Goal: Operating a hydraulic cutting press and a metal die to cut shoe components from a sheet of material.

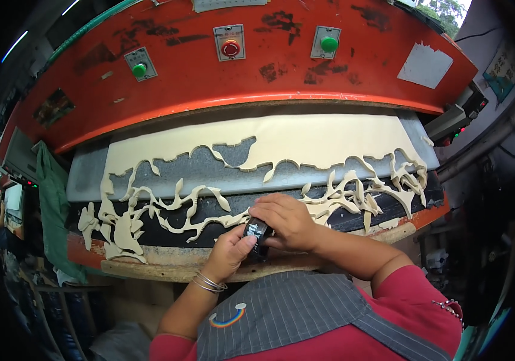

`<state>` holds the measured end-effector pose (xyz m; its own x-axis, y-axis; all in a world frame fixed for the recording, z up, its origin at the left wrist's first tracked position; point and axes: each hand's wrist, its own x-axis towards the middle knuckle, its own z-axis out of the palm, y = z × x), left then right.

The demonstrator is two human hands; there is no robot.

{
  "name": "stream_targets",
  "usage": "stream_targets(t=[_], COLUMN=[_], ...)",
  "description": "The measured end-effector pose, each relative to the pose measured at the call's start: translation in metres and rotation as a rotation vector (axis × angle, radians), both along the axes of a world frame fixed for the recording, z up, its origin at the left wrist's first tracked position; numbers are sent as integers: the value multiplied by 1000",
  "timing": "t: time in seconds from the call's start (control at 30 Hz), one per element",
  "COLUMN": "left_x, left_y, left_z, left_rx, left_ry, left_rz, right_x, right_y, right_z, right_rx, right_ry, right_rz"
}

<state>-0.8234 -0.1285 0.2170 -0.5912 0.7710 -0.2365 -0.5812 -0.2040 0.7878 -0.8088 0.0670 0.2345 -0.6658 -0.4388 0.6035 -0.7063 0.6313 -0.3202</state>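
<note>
My left hand point(230, 254) is closed on the near left side of a small black object point(257, 232) with pale marks, its thumb lying across the front. Curled over the top and right side of the same object is my right hand point(287, 221). My fingers hide much of it, so its exact kind cannot be made out. Just beyond my hands, thin curving strips of cream offcut point(194, 225) lie along the front of the work surface. Farther back, a cream sheet point(329, 137) with a scalloped, cut-out near edge rests on a grey board point(203, 174).
A red machine beam point(179, 66) spans the back, carrying a red button point(230, 49) and two green buttons point(329, 44). More scraps point(126, 233) pile up at the left. A wooden rail point(167, 269) edges the front. Green cloth point(53, 210) hangs at the left.
</note>
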Motion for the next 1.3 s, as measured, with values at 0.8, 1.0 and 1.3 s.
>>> stream_targets(t=[0.8,1.0,1.3], left_x=[-112,-145,-152], left_y=[-35,56,73], left_z=[7,-75,-84], left_rx=[-1084,-850,-751], left_ry=[1147,1350,1403], left_rz=[485,359,398], right_x=[-157,-109,-84], right_y=[75,104,124], right_z=[3,-30,-62], right_rx=[402,-80,35], right_ry=[-917,-695,-301], right_rz=[-959,-613,-568])
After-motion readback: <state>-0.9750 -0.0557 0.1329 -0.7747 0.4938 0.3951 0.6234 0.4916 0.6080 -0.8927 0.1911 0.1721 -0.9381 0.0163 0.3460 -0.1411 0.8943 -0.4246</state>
